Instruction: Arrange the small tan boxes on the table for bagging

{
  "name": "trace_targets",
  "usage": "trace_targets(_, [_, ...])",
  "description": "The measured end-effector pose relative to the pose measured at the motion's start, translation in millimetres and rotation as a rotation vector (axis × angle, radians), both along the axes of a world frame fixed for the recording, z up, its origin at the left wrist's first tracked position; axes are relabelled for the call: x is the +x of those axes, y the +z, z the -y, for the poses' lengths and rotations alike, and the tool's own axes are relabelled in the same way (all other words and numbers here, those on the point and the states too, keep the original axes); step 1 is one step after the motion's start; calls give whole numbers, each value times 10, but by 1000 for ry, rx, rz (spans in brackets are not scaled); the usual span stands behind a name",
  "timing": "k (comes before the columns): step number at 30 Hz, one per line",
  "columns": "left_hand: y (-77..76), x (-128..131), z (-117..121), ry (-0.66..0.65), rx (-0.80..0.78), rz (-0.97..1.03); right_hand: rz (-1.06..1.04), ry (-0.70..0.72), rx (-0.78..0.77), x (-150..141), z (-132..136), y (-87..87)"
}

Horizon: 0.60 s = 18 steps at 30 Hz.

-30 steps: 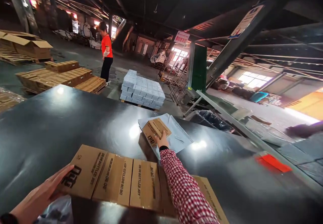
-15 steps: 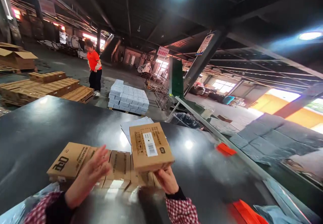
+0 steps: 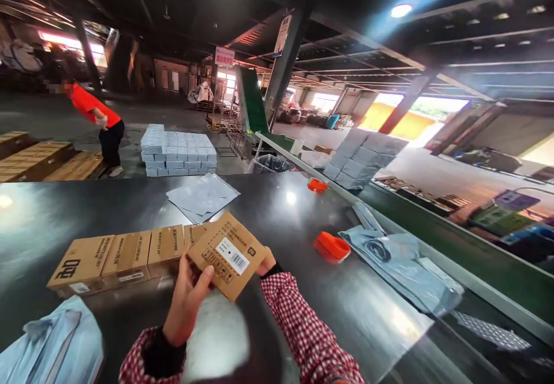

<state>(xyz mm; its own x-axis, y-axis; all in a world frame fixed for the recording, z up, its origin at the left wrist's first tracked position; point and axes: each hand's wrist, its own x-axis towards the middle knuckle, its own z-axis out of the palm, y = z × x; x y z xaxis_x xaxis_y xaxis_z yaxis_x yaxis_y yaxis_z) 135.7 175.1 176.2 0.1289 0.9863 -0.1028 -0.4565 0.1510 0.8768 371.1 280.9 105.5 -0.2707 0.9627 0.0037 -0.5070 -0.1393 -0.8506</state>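
Note:
Between my two hands is a small brown cardboard box (image 3: 203,252), tilted above the dark table, with a white barcode label on its upper face. My left hand (image 3: 189,292) grips its left edge, thumb on the labelled face. On the far right side my right hand (image 3: 265,262) grips it, its fingers partly hidden behind the box. A row of similar cardboard boxes (image 3: 127,254) lies on the table to the left, partly covered by the held box. Just beyond are flat light-grey plastic bags (image 3: 201,195).
Orange tape dispensers (image 3: 332,247) sit to the right, near crumpled pale-blue plastic bags (image 3: 402,268). A conveyor belt (image 3: 454,263) runs along the right. Another plastic bundle (image 3: 56,341) lies at front left. Beyond the table stand a pallet of wrapped packages (image 3: 179,150) and a bending person (image 3: 95,113).
My left hand has come from open to gripping the box, which has moved lower and turned. My view has swung right. The person in orange has gone from upright to bending forward.

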Motion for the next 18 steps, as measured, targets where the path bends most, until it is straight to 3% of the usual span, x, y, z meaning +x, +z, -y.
trace_targets(7, [35,34,145,-1,29,-42,-104,53,-45,87,44,132])
trace_targets(12, [153,9,233,-18,-8,-89,-77,48,-34,99,153,282])
trace_targets(15, [205,-83,328,3,-94,-91,-34,120,-39,56,260,325])
trace_targets(18, [149,-288,451,-37,-126,-58,30,205,-72,-125,319,272])
